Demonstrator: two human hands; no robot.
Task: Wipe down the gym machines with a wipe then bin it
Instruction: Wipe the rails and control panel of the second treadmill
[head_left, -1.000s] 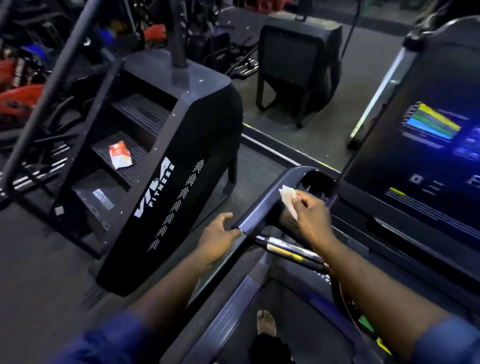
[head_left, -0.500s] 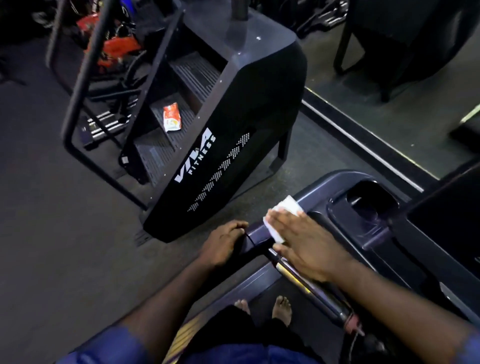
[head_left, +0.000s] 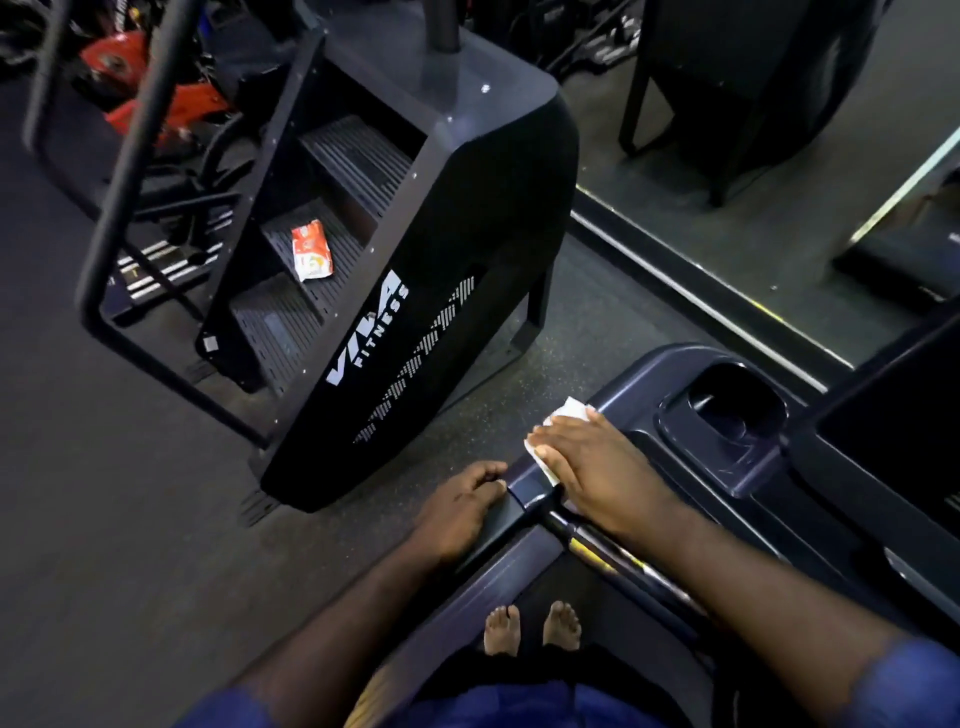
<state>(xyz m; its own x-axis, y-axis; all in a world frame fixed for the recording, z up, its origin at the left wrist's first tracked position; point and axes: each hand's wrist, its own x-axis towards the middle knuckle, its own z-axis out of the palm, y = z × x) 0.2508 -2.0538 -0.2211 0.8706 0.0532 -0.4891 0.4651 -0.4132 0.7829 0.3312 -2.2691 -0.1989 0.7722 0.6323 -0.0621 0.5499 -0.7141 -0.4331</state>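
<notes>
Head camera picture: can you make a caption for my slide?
Right hand presses a white wipe flat on the treadmill console while the left hand grips its handrail.

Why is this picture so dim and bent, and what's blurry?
Head view: dim gym light; the wide lens bows the black stair-climber machine; the red equipment top-left is motion-blurred; the white wipe under the right hand looks sharp; a pale light strip glares top-right.

We see a red-and-white packet (head_left: 310, 251) lying at the left, red equipment (head_left: 197, 106) farther back at far left, and dark speckled floor (head_left: 104, 519) near left.
</notes>
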